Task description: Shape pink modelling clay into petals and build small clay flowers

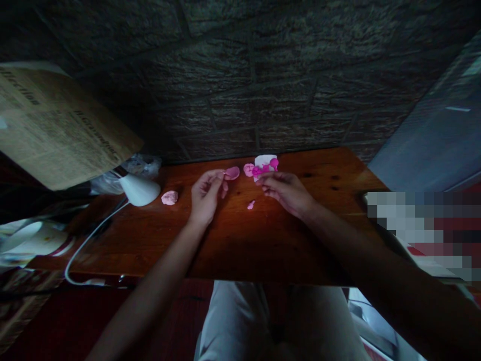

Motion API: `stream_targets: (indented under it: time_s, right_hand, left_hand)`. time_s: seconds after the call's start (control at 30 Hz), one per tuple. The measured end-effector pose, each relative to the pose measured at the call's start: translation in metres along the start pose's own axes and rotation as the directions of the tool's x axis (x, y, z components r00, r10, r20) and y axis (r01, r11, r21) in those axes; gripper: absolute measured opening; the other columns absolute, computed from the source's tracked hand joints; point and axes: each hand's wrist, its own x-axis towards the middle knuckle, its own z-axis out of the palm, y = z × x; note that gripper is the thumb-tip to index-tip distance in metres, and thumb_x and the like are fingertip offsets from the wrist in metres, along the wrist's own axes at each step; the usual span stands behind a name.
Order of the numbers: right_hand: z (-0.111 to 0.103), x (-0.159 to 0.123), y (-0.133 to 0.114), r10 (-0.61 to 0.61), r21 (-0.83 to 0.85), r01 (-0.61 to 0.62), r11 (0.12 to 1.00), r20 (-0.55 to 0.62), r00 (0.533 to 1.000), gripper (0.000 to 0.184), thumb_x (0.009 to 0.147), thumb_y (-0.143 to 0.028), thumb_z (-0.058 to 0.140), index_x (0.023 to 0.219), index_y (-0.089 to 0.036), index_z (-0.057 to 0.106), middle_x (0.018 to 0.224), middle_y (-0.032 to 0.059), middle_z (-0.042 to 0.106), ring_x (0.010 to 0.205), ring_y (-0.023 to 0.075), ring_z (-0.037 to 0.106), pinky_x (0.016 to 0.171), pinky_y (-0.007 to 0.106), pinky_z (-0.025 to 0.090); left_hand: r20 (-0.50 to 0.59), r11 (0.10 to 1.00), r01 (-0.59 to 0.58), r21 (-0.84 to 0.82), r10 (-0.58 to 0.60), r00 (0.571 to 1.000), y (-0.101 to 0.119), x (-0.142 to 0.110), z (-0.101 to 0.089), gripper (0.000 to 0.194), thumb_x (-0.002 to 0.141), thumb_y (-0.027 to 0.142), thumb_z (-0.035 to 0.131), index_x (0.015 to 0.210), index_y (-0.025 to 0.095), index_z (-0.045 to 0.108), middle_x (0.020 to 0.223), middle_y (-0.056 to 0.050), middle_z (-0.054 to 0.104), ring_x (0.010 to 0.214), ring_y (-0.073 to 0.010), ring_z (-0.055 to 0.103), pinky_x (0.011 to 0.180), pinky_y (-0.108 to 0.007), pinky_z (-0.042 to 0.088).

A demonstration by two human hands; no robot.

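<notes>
My left hand (pixel 206 196) pinches a thin, rounded piece of pink clay (pixel 232 173) between thumb and fingertips, above the wooden table. To its right, my right hand (pixel 287 191) has its fingers drawn together; what they hold, if anything, I cannot make out. Just beyond those fingers are a small white sheet (pixel 263 161), bright magenta pieces (pixel 265 169) and a round pale pink lump (pixel 248 170). Between my hands a small pink scrap (pixel 251 204) lies on the table. A larger pink clay lump (pixel 170 197) sits left of my left hand.
A white lamp (pixel 140 190) with a cable (pixel 80 245) stands at the left, below a newsprint-patterned shade or paper (pixel 63 125). Clear plastic (pixel 141 165) lies behind it. A white cup-like container (pixel 35 239) is at far left. A dark brick wall (pixel 233 85) backs the wooden table (pixel 240 250).
</notes>
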Motion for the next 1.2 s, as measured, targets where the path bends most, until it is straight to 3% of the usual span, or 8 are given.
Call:
stream_targets:
  time_s: [0.3,0.43,0.57,0.87,0.97,1.03,1.13,1.2]
  right_hand:
    - [0.027,0.012,0.011,-0.134,-0.449,0.237,0.862,0.249,0.959,0.015,0.079,-0.027,0.078,0.092,-0.021,0.082,0.091,0.0037,0.081,0.077,0.0159,0.072,0.076,0.031,0.057]
    - [0.071,0.041,0.011,-0.21,-0.652,0.442,0.617,0.405,0.89,0.012,0.087,-0.016,0.072,0.087,-0.021,0.082,0.093,0.0044,0.083,0.088,0.0184,0.076,0.087,0.032,0.055]
    - [0.109,0.062,0.02,-0.124,-0.784,0.497,0.372,0.489,0.864,0.018,0.092,-0.011,0.066,0.09,-0.018,0.083,0.098,0.0076,0.083,0.093,0.0202,0.077,0.089,0.031,0.053]
    - [0.121,0.054,0.033,0.072,-0.821,0.565,-0.074,0.561,0.825,0.029,0.101,-0.011,0.051,0.107,-0.015,0.079,0.119,0.0154,0.076,0.106,0.0238,0.072,0.092,0.032,0.05]
    - [0.116,0.049,0.029,0.074,-0.798,0.601,-0.051,0.597,0.799,0.03,0.103,-0.012,0.048,0.111,-0.014,0.077,0.121,0.0152,0.074,0.106,0.0228,0.071,0.09,0.031,0.05]
    - [0.106,0.046,0.024,-0.036,-0.799,0.6,0.03,0.599,0.8,0.029,0.103,-0.014,0.048,0.116,-0.014,0.074,0.118,0.0144,0.075,0.109,0.0228,0.07,0.096,0.033,0.05]
    - [0.079,0.041,0.012,-0.259,-0.803,0.53,0.274,0.469,0.844,0.028,0.101,-0.021,0.054,0.121,-0.017,0.073,0.117,0.0123,0.078,0.105,0.0226,0.073,0.096,0.036,0.053]
    - [0.056,0.034,0.003,-0.24,-0.74,0.465,0.485,0.399,0.885,0.024,0.099,-0.03,0.058,0.109,-0.022,0.078,0.102,0.0071,0.081,0.09,0.0204,0.075,0.086,0.035,0.058]
  left_hand:
    - [-0.398,0.958,0.05,-0.282,-0.164,0.902,0.013,0.022,-0.054,0.019,0.068,0.026,0.086,0.082,0.021,0.074,0.092,-0.001,0.078,0.062,-0.006,0.059,0.053,-0.016,0.041]
    - [-0.419,0.938,0.057,-0.343,-0.207,0.884,0.01,0.025,-0.064,0.018,0.068,0.024,0.085,0.082,0.021,0.074,0.095,-0.001,0.079,0.062,-0.0052,0.059,0.054,-0.016,0.04]
    - [-0.417,0.9,0.075,-0.429,-0.271,0.867,0.01,0.024,-0.059,0.017,0.066,0.019,0.085,0.078,0.019,0.073,0.093,-0.002,0.079,0.06,-0.0046,0.059,0.05,-0.014,0.039]
    - [-0.337,0.835,0.156,-0.528,-0.374,0.864,0.014,0.023,-0.051,0.014,0.072,0.007,0.081,0.078,0.017,0.073,0.087,-0.001,0.079,0.058,-0.0036,0.061,0.048,-0.012,0.041]
    - [-0.315,0.832,0.197,-0.518,-0.4,0.861,0.015,0.021,-0.048,0.018,0.074,0.002,0.079,0.083,0.017,0.074,0.083,0.0,0.079,0.061,-0.0039,0.065,0.052,-0.011,0.044]
    - [-0.288,0.837,0.221,-0.501,-0.402,0.869,0.015,0.02,-0.046,0.019,0.075,0.002,0.079,0.087,0.016,0.075,0.082,-0.001,0.079,0.064,-0.0046,0.068,0.056,-0.011,0.046]
    - [-0.243,0.854,0.241,-0.461,-0.382,0.892,0.013,0.017,-0.043,0.02,0.072,0.006,0.085,0.087,0.016,0.076,0.082,-0.001,0.08,0.069,-0.0061,0.071,0.06,-0.012,0.049]
    - [-0.215,0.868,0.25,-0.428,-0.367,0.905,0.01,0.015,-0.04,0.025,0.065,0.011,0.091,0.086,0.016,0.077,0.081,-0.001,0.079,0.069,-0.0069,0.071,0.062,-0.013,0.05]
